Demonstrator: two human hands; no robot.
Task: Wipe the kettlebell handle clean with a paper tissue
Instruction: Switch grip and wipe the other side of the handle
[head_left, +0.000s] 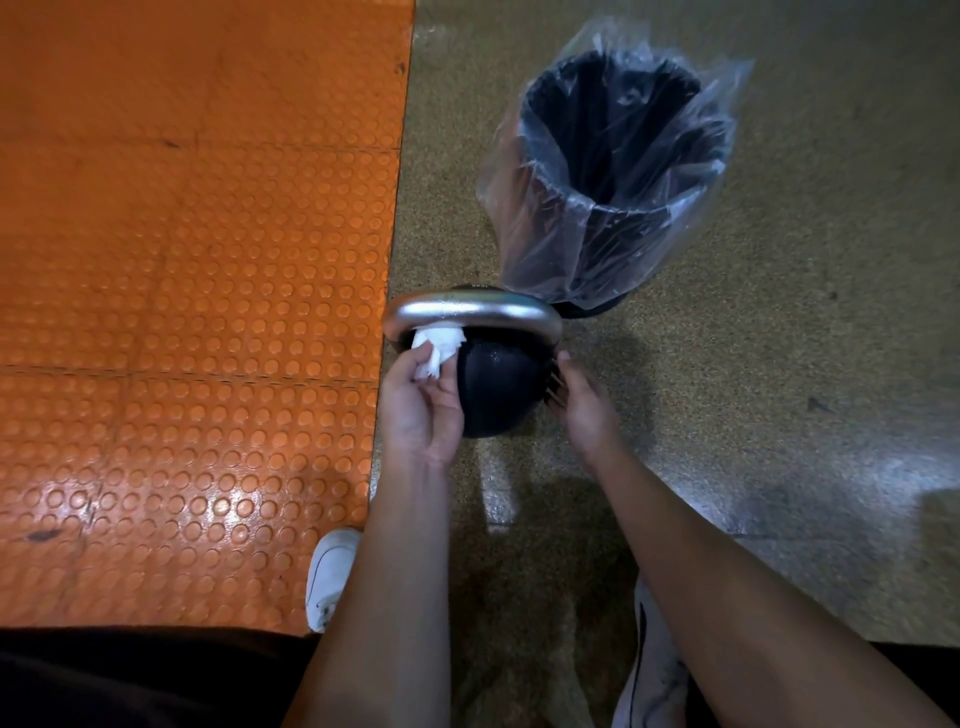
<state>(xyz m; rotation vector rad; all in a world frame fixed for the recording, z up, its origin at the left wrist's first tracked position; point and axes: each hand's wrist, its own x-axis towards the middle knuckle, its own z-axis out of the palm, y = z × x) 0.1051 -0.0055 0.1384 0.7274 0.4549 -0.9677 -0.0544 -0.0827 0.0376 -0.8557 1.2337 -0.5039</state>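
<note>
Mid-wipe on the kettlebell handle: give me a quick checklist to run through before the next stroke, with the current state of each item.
1. White paper tissue gripped in the left hand: ok.
2. Tissue touching the silver metal handle: ok, pressed under its left end.
3. Black round kettlebell body steadied: ok, right hand rests open against its right side.
4. Rest of the handle wiped: cannot tell; no dirt or streaks are visible.
5. Black bin with clear plastic liner available for the used tissue: ok, it stands open just behind the kettlebell.
6. Kettlebell resting flat on the speckled floor: cannot tell, its base is hidden.
</note>
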